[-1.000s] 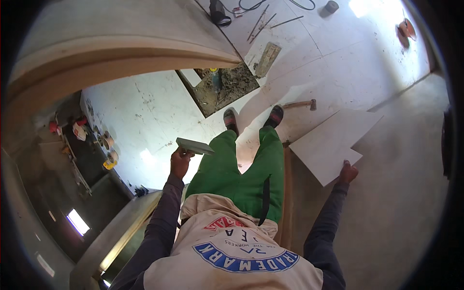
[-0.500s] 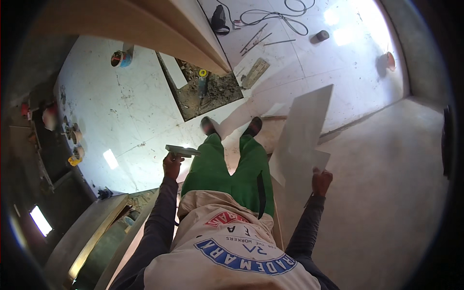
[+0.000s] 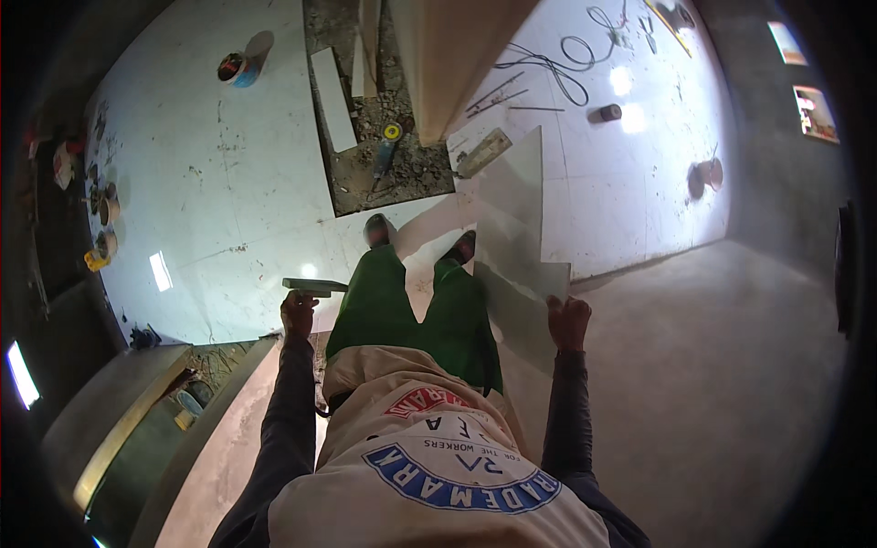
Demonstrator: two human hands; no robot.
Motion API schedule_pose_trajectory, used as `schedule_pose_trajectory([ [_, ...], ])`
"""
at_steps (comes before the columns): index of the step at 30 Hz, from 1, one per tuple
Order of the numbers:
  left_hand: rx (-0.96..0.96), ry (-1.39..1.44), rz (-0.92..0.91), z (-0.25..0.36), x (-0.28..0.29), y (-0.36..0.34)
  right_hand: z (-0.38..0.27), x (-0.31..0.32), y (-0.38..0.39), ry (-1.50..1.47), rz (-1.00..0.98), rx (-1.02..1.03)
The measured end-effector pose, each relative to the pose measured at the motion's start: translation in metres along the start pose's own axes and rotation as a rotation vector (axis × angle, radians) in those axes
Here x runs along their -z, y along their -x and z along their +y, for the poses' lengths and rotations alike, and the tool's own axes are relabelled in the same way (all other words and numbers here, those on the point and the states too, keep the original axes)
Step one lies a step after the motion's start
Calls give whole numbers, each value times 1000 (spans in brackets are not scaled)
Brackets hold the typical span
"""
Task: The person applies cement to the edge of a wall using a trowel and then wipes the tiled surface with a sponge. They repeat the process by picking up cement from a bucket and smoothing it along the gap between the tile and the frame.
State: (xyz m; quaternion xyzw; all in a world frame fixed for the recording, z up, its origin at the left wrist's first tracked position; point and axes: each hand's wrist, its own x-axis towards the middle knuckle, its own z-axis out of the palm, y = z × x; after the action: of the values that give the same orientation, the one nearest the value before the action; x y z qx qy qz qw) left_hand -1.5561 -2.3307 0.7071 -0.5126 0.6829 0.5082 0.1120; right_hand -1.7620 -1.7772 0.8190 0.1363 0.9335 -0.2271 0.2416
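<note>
My right hand (image 3: 569, 321) is closed round the edge of a large, thin, pale grey panel (image 3: 514, 205) with a stepped edge, like a cut tile. The panel stands out in front of my right leg and partly hides my right foot. At my left side, my left hand (image 3: 298, 313) grips a small, flat, pale slab (image 3: 315, 286) from below. The slab lies roughly level and reaches toward my left thigh; its exact kind is unclear. Both arms are held out from my body, apart from each other.
Ahead lies a rubble-filled floor opening (image 3: 393, 178) with an angle grinder (image 3: 387, 155) and a pale strip (image 3: 332, 100). A tall column (image 3: 461, 55) rises beside it. A board (image 3: 484, 152), cable (image 3: 575, 68), cup (image 3: 605, 113) and buckets (image 3: 239, 69) are on the white tiles.
The large panel has swung left, closer to my legs, with my right hand. My feet and the whole view have shifted. The small slab stays in my left hand.
</note>
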Motion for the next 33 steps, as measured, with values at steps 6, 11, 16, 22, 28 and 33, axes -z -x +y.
schedule_pose_trajectory([
  [6, 129, -41, 91, -79, 71, 2, -45, -36, 30, 44, 84, 41],
  [11, 138, 111, 121, -115, 128, -40, -87, -56, 55, 112, 68, -14],
  [16, 205, 48, 149, -100, 172, -85, -117, -70, 87, 129, 13, -39],
  [22, 147, 36, 91, -75, 172, -107, -125, -97, 112, 56, 61, 64],
  [28, 168, 55, 20, -94, 170, -82, -121, -153, 139, 28, 84, 167],
  [33, 223, -106, 15, -108, 192, -67, -121, -191, 175, -1, 24, 62],
])
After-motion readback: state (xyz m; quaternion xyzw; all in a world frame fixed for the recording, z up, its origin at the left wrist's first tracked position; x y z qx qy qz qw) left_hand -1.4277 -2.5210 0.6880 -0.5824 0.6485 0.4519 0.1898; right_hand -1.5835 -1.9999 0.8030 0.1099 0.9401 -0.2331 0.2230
